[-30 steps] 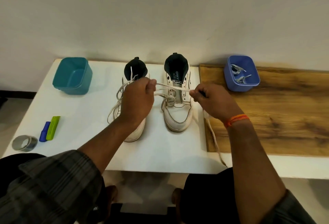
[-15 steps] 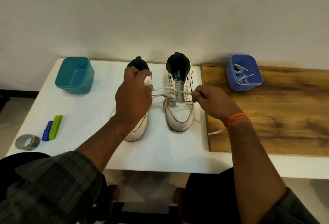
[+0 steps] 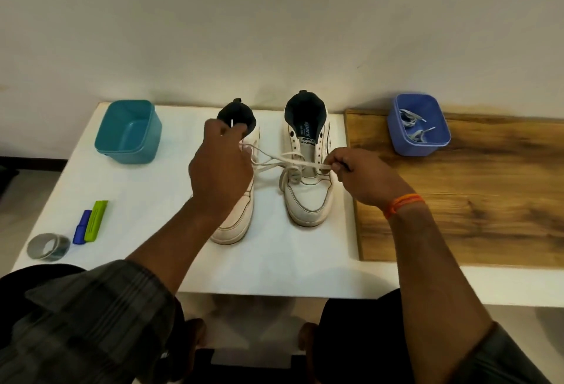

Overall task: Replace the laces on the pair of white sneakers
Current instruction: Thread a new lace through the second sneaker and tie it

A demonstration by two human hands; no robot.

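Observation:
Two white high-top sneakers stand side by side on the white table (image 3: 274, 261), toes toward me. My left hand (image 3: 221, 167) covers the upper part of the left sneaker (image 3: 235, 225) and grips a white lace, whose tip sticks up above the fingers. That lace (image 3: 274, 159) stretches across to the right sneaker (image 3: 308, 188), where it loops loosely over the lower eyelets. My right hand (image 3: 357, 176) pinches the lace's other end just right of that sneaker. The right sneaker's upper eyelets are bare.
A teal tub (image 3: 128, 132) stands at the back left. A blue tub (image 3: 418, 124) holding grey laces sits on a wooden board (image 3: 473, 200) on the right. A green and blue tool (image 3: 91, 222) and a tape roll (image 3: 48, 246) lie at the front left.
My left hand has moved back and up along the left sneaker, drawing the lace with it. The lace end that hung over the table's front edge has been pulled up to my right hand.

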